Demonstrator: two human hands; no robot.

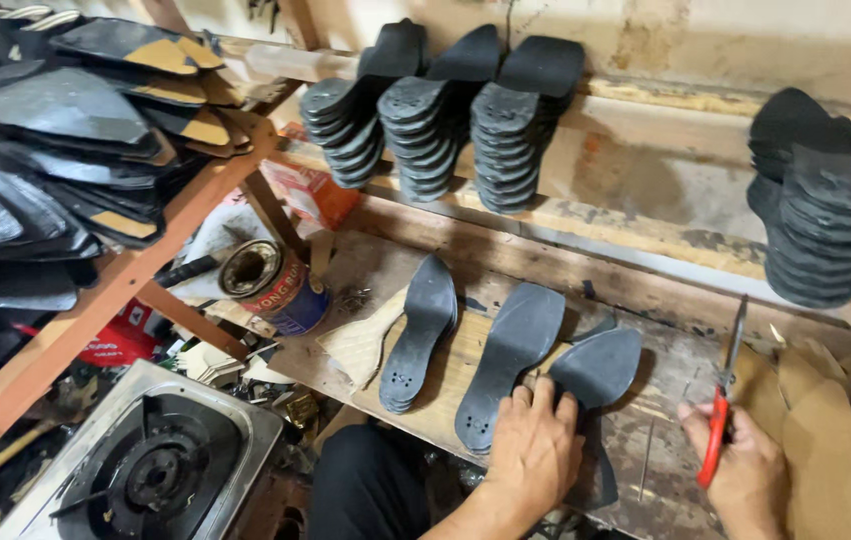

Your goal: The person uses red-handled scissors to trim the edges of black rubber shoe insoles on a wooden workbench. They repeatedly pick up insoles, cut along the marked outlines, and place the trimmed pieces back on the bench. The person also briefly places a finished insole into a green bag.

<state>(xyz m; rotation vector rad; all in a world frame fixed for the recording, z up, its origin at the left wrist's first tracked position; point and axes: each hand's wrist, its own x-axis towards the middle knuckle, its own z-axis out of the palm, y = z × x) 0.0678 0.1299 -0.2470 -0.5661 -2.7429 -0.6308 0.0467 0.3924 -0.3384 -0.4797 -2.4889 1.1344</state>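
Left hand (533, 448): lies flat, fingers spread, grip pinching nothing; fingertips touch a sole (505, 355) and a dark leather piece (597, 368).
Right hand (745, 470): grip closed around the red handle of pliers (723, 395), tip pointing away.
Second sole (419, 330): on the tabletop (665, 400), left of the left grip.
Can (270, 285): farther left.
Sole stacks (445, 110): on the shelf beyond both grips.

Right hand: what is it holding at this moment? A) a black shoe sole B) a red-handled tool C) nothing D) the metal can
B: the right hand is wrapped around a red-handled tool whose metal end points up over the workbench, while the left hand rests on the black sole pieces.
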